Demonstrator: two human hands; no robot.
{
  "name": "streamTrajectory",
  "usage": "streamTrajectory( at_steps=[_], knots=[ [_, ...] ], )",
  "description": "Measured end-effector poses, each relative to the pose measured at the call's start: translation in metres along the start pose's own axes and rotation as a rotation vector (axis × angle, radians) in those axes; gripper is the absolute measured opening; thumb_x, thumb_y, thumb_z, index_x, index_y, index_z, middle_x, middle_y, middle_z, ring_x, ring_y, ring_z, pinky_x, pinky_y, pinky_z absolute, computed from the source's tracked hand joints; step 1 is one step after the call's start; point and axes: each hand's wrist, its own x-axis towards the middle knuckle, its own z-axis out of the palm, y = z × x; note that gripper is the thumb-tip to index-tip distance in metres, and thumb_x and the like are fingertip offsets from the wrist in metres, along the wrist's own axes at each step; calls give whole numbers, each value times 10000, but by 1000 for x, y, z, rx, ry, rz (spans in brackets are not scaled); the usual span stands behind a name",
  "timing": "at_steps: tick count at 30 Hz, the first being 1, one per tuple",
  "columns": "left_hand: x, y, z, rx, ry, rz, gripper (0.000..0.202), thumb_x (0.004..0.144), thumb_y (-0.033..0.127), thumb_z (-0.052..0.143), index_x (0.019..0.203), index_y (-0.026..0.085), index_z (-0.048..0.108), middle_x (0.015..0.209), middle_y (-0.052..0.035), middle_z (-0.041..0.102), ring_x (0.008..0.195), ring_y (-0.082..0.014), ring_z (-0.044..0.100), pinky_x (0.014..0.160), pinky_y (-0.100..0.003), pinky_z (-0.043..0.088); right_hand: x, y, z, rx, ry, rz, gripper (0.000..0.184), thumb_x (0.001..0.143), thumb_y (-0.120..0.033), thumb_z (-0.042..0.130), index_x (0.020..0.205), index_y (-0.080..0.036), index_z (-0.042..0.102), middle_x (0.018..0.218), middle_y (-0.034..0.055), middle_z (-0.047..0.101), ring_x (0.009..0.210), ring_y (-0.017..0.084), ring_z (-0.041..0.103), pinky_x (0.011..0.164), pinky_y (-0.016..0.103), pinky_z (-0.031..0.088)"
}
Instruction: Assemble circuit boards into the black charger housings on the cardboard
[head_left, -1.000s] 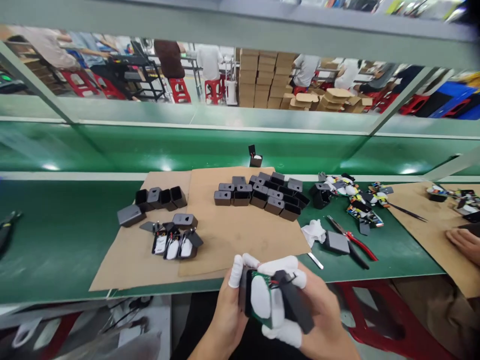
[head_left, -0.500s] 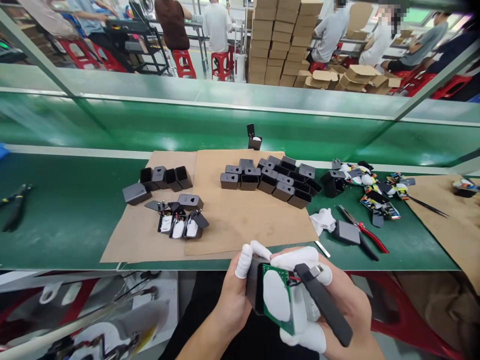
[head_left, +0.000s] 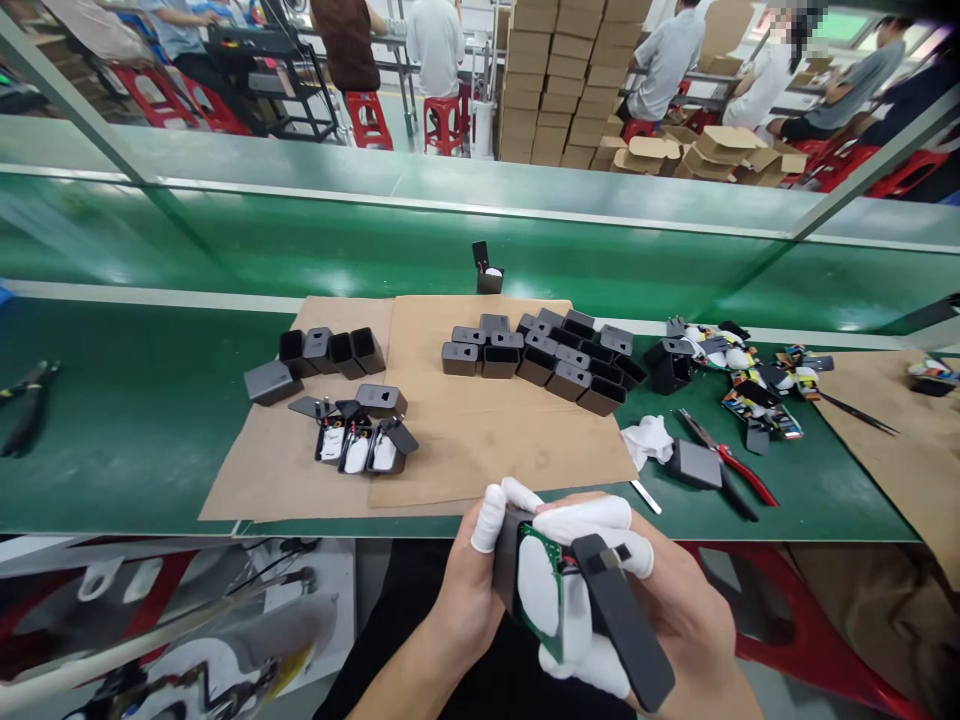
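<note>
Over the table's front edge, my left hand (head_left: 466, 600) is closed around a black plastic housing (head_left: 505, 562), its thumb and fingertips in white finger covers. My right hand (head_left: 686, 610), also with white finger covers, grips a green circuit board (head_left: 551, 645) bearing a large white blob (head_left: 538, 588). The board sits partly inside the housing's open end. Red and black wires (head_left: 570, 566) run from it to a black end cap (head_left: 624, 625), which hangs tilted across my right fingers. The far side of the board is hidden.
Black empty housings (head_left: 570, 360) cluster on brown cardboard (head_left: 450, 450). Several filled units (head_left: 356, 448) lie left. On the right are red-handled pliers (head_left: 727, 455), a black block (head_left: 694, 465), circuit assemblies (head_left: 757, 385) and tweezers (head_left: 855, 412). A unit (head_left: 490, 278) stands on the green belt (head_left: 337, 250).
My right hand has moved the circuit board left, deeper into the housing. The black end cap has shifted left and down with it. The unit on the green belt has moved left.
</note>
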Motion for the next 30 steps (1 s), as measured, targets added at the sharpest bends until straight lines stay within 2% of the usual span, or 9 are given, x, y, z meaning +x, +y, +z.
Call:
streamTrajectory(
  at_steps=[4,10,19,23,26,30],
  knots=[
    [0,0,1,2,6,11,470,855,657,827,849,190,774,885,-23,705,854,-189,659,867,-280,533,-2,3,0,8,-20,24,478,891,-59,808,1294,-291,696,1218,71,760,1140,273,754,979,390,659],
    [1,-1,-1,-28,8,-16,491,842,673,834,869,188,764,858,-19,691,825,-177,648,807,-263,528,-2,4,2,-9,-17,15,520,891,-64,821,1333,-301,685,1220,66,756,1121,249,748,955,349,652],
    [0,1,-1,-40,12,-14,492,831,666,849,853,184,755,823,-11,690,791,-169,652,792,-260,525,-4,6,2,-46,-28,24,506,903,-68,803,1336,-295,674,1232,72,744,1099,235,751,907,308,652],
    [1,1,0,-51,10,-10,458,849,635,849,829,187,759,734,17,638,718,-150,617,806,-272,531,-4,7,4,-93,-40,36,552,875,-70,810,1354,-296,656,1274,86,723,1173,257,732,964,335,644],
    [0,2,4,-78,20,-22,447,837,612,873,796,185,745,717,28,620,710,-144,603,830,-279,533,-1,7,5,-136,-60,93,589,856,-123,821,1387,-307,643,1337,86,690,1180,249,719,999,344,635],
    [-5,2,7,-104,40,-64,469,846,631,857,803,176,755,757,-2,673,770,-173,640,824,-294,536,-5,15,6,-116,-54,136,685,845,-228,876,1468,-329,608,1395,85,675,1237,276,703,1046,384,623]
  ],
)
